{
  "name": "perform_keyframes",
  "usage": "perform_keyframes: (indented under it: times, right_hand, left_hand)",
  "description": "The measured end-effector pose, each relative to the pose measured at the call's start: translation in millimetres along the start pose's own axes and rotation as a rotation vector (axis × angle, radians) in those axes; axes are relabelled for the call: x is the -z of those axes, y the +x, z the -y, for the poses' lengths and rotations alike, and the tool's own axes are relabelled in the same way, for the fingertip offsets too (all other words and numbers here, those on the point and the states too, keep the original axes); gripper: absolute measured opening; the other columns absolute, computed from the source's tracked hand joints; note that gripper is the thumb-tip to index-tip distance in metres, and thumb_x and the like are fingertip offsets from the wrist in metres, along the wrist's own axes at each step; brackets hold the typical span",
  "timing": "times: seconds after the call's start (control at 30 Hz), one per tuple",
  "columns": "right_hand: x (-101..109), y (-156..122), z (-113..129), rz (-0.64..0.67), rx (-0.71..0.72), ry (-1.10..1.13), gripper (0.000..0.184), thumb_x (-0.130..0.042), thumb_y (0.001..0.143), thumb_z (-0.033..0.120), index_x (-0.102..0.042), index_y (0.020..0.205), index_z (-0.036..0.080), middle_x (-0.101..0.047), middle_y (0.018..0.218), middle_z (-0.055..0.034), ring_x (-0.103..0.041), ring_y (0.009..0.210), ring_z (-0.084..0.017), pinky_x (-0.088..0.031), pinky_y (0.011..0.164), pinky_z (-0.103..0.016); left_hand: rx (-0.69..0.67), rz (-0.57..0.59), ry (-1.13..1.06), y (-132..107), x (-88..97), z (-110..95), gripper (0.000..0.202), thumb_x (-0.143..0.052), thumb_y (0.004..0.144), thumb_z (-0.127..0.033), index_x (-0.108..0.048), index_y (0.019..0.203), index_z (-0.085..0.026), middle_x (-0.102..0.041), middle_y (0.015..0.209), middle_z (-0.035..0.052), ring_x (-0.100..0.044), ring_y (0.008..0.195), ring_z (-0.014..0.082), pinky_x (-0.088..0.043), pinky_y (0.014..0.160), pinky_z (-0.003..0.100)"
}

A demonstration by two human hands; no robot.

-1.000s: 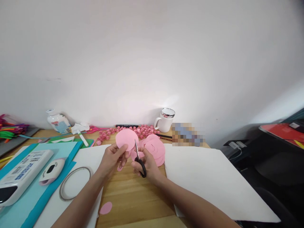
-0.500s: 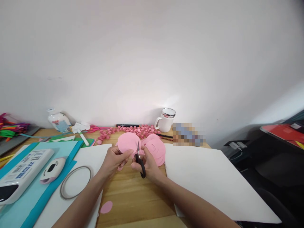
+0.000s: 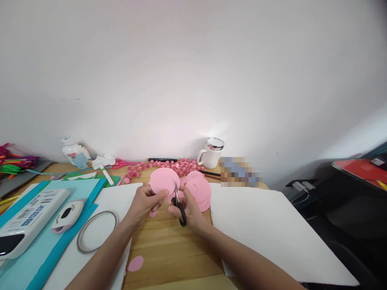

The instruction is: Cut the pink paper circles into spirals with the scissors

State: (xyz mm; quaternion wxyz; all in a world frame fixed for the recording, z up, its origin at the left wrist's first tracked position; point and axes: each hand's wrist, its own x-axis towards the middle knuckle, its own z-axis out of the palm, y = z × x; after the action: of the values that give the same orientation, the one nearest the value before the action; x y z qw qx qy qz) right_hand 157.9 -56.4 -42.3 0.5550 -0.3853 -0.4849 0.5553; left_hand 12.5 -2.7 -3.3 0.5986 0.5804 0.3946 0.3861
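Note:
My left hand [image 3: 148, 201] pinches the lower edge of a round pink paper disc [image 3: 163, 179], held up above the table. In my right hand [image 3: 189, 207] is a pair of scissors [image 3: 182, 213] with black handles, its blades pointing up at the disc's right edge. Whether the blades are cutting into the paper I cannot tell. Behind my right hand lies a pile of cut pink paper pieces [image 3: 200, 188], some curved like spirals. Many small rolled pink paper roses [image 3: 184, 164] are spread along the back of the table.
A white mug [image 3: 211, 154] and a white bottle [image 3: 76, 154] stand by the wall. At left lie a white box-shaped device [image 3: 33, 219], a small white tool [image 3: 67, 216] and a tape ring [image 3: 79, 237]. White boards [image 3: 272, 229] flank the wooden tabletop [image 3: 169, 249], with a pink oval [image 3: 136, 264] in front.
Almost everything holds still. The scissors' blades look slightly shifted at the disc's right edge, and the view has moved a touch.

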Motion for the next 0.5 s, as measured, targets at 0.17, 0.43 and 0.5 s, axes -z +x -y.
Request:
perform_keyframes:
  times: [0.17, 0.43, 0.5]
  right_hand:
    - [-0.8, -0.9, 1.2, -0.007, -0.014, -0.036, 0.057, -0.074, 0.066, 0.032, -0.038, 0.109, 0.022, -0.052, 0.061, 0.0082, -0.046, 0.046, -0.008, -0.033, 0.043, -0.018]
    - [-2.9, -1.9, 5.3, -0.031, -0.048, -0.057, 0.054, -0.071, 0.068, 0.032, -0.038, 0.109, 0.021, -0.047, 0.050, 0.0116, -0.047, 0.044, -0.010, -0.034, 0.042, -0.019]
    - [-2.9, -1.7, 5.0, -0.032, -0.049, -0.057, 0.055, -0.071, 0.067, 0.034, -0.037, 0.109, 0.021, -0.048, 0.049, 0.0116, -0.047, 0.043, -0.010, -0.035, 0.042, -0.019]
  left_hand:
    - [0.000, -0.003, -0.003, -0.8, -1.5, -4.0, 0.035, -0.072, 0.064, -0.036, -0.051, 0.047, -0.015, -0.041, 0.036, -0.0064, -0.030, 0.030, 0.0035, -0.027, 0.031, 0.018]
    - [0.013, -0.010, -0.017, 0.4, -1.1, -5.8, 0.031, -0.075, 0.061, -0.033, -0.053, 0.049, -0.015, -0.043, 0.037, -0.0060, -0.031, 0.031, 0.0034, -0.027, 0.030, 0.016]
    - [0.015, -0.008, -0.040, 0.5, -0.8, -5.9, 0.030, -0.075, 0.060, -0.031, -0.053, 0.049, -0.015, -0.044, 0.038, -0.0060, -0.031, 0.031, 0.0033, -0.028, 0.030, 0.016]
